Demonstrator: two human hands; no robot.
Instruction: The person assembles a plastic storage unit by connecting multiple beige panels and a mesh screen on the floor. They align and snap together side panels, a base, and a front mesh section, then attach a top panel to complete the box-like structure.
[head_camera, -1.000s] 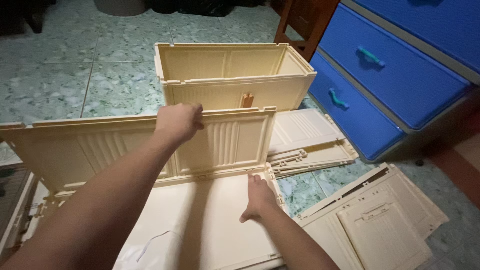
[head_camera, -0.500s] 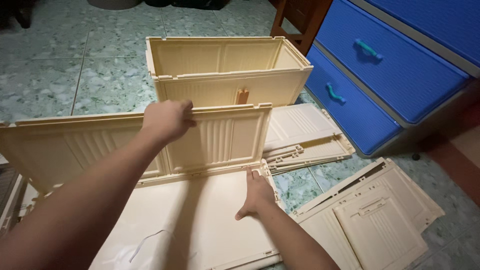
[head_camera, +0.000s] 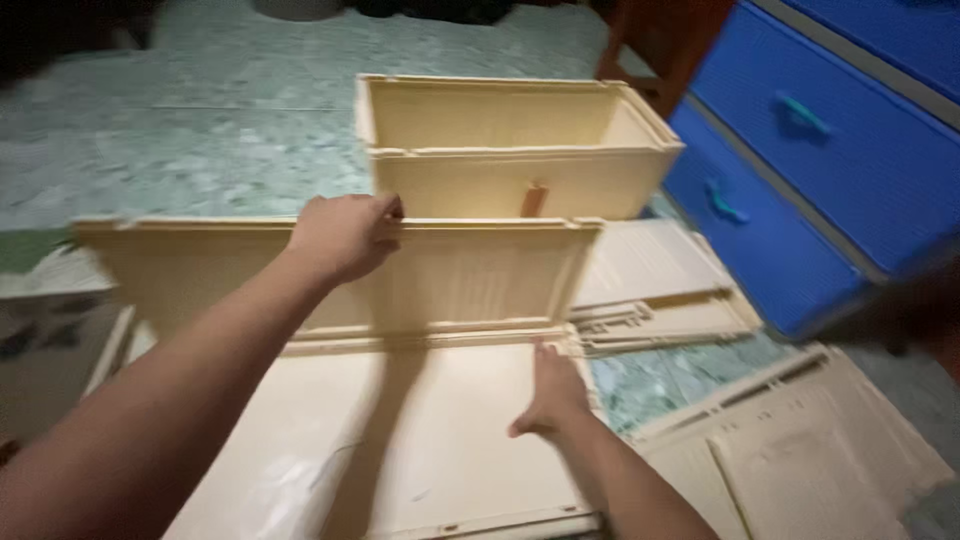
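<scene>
- Left hand (head_camera: 342, 236) curls over the top edge of the upright panel (head_camera: 470, 275): looks light, stiff plastic, best gripped there.
- Right hand (head_camera: 553, 392) presses flat, fingers probably together, on the base panel (head_camera: 420, 440) beneath it.

We see little change over the last second. Our left hand (head_camera: 340, 235) has slid a little along the top rim of the upright cream panel (head_camera: 480, 275), ending with its grip nearer the wooden tab on the assembled cream box (head_camera: 510, 150) behind it. Our right hand (head_camera: 555, 390) has eased slightly forward on the flat base panel (head_camera: 430, 450), its fingertips now close to the seam where the upright panel meets it. The upright panel itself stands a touch straighter than it did.
</scene>
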